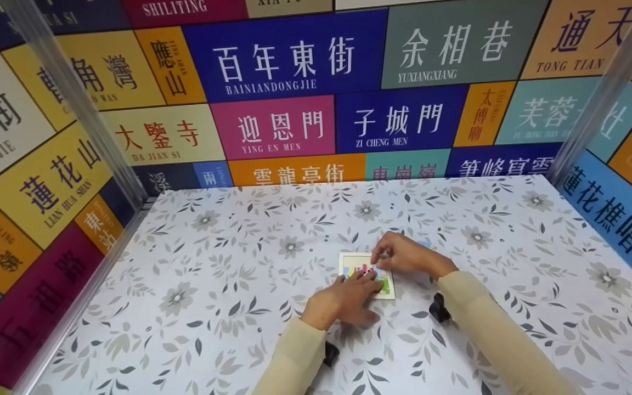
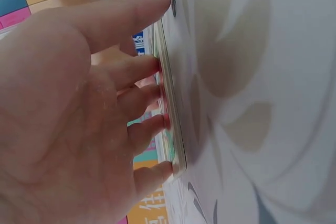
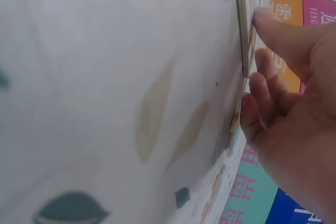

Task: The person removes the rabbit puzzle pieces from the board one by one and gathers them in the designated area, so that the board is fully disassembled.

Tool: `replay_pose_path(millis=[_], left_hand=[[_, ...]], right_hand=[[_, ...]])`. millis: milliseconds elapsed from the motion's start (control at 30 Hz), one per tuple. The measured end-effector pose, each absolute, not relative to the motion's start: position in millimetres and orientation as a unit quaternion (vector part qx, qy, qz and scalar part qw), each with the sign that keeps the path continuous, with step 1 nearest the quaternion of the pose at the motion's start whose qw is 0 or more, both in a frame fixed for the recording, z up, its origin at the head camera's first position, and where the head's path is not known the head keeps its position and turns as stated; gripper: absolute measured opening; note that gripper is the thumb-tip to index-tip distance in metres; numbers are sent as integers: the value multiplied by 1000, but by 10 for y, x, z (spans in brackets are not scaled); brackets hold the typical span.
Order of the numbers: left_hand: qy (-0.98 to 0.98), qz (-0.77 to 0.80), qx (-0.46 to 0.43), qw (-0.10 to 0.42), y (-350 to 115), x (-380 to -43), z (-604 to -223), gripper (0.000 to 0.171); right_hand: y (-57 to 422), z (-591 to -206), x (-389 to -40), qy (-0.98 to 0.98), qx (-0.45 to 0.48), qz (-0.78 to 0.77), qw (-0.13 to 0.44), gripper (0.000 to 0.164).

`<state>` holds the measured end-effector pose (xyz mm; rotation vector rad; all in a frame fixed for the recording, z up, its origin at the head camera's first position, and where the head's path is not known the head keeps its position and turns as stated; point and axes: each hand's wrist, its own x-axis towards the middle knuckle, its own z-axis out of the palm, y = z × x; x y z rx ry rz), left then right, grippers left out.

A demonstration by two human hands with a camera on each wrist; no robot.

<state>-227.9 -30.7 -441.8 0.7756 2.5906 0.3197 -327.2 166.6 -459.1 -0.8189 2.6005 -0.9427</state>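
A small picture puzzle board (image 1: 367, 255) with a pale frame and a colourful picture lies flat on the table. My left hand (image 1: 349, 300) rests on its lower left part, fairly straight fingertips pressing on the picture; in the left wrist view, the thumb (image 2: 152, 4) reaches past the board's edge (image 2: 172, 108). My right hand (image 1: 404, 253) bends its fingers down at the board's upper right corner. In the right wrist view, the right thumb (image 3: 268, 22) touches the board's top. Whether a piece sits between the right fingertips is hidden.
Flat loose colourful pieces (image 3: 232, 132) lie beyond my right hand, mostly hidden behind it in the head view. A floral cloth (image 1: 228, 318) covers the table. Walls with colourful sign panels (image 1: 283, 55) rise behind it, and clear posts (image 1: 102, 131) stand at the corners.
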Motion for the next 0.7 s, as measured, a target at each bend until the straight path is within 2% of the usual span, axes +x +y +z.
replay_pose_path(millis=[367,700], left_hand=[[933,113,266,214,-274,-2274,-4404,68],[930,120,266,223,-271,-2284,-4412,69]], right_hand=[[1704,-4559,-3235,896,-283,-314,133,18],[1707,-4589,-3162,868,-287,-380,138,13]])
